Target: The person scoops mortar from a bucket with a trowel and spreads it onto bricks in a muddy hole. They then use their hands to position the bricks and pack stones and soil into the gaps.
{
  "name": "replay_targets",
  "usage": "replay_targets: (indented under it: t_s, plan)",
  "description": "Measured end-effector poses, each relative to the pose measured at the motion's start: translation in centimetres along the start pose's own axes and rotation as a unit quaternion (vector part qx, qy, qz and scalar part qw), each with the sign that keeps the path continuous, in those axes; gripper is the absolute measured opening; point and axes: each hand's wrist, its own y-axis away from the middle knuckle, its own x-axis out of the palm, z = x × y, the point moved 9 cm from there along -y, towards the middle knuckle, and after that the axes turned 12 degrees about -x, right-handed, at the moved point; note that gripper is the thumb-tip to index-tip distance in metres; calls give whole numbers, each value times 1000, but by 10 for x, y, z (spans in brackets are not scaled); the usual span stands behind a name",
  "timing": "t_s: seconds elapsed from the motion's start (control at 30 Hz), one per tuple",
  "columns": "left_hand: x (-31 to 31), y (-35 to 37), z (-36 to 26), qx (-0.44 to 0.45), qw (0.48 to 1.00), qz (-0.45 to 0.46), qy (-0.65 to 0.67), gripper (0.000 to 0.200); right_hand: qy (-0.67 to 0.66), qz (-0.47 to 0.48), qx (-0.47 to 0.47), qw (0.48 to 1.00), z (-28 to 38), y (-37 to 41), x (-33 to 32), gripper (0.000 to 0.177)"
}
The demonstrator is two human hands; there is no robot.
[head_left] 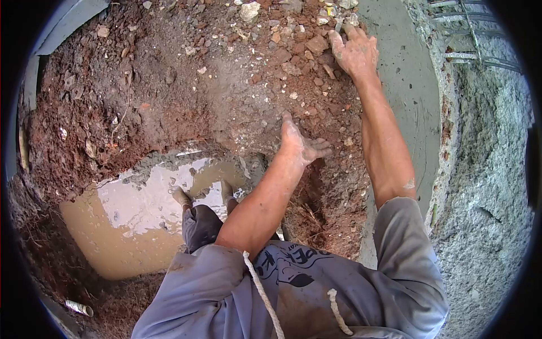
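Note:
My left hand (302, 144) is over the slope of reddish soil and stones (237, 101), its thumb apart and its fingers stretched out, with nothing in it. Further up, my right hand (357, 52) reaches to where the stony soil meets a smooth grey cement strip (403, 101). Its thumb and fingers are apart, fingertips close to the small stones; I cannot make out whether they touch them. Mud or cement smears both hands. A brown clod (317, 44) lies just left of my right thumb.
Below left is a pit of muddy water (135, 226), where my feet stand. Rough concrete (485, 169) runs along the right, with steel bars (474, 34) at the top. A short pipe end (79, 308) juts from the soil at bottom left. Grey boards (70, 22) edge the top left.

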Motion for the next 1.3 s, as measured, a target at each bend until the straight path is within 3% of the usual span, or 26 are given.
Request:
replay_targets:
  t_s: [0.2, 0.3, 0.43, 0.6, 0.7, 0.77, 0.97, 1.17, 1.3]
  plan:
    - [-9, -9, -8, 59, 998, 8, -7, 89, -31, -40, -19, 999, -3, 14, -2, 58]
    - [-8, -12, -9, 60, 998, -8, -30, 87, -128, 62, 58, 988, -18, 4, 4, 55]
    - [-4, -2, -4, 31, 995, -15, -96, 84, -92, 69, 60, 992, -24, -7, 7, 66]
    - [5, 3, -2, 7, 997, 3, -82, 86, -46, 99, 106, 988, -29, -9, 13, 70]
    - [6, 1, -1, 1, 997, 42, -68, 87, -119, 148, 98, 977, -26, -5, 10, 75]
    - [9, 2, -4, 3, 997, 58, -55, 88, -112, 101, 87, 985, -18, 7, 37, 79]
    - [11, 9, -7, -25, 991, 132, -25, 83, -137, 32, 60, 988, 6, 36, 38, 84]
    - [7, 17, -20, 35, 998, 43, -22, 68, -186, 30, 75, 979, 10, 51, 32, 73]
    - [14, 37, -57, 123, 983, 96, -93, 63, -188, 36, 69, 979, 15, 53, 28, 70]
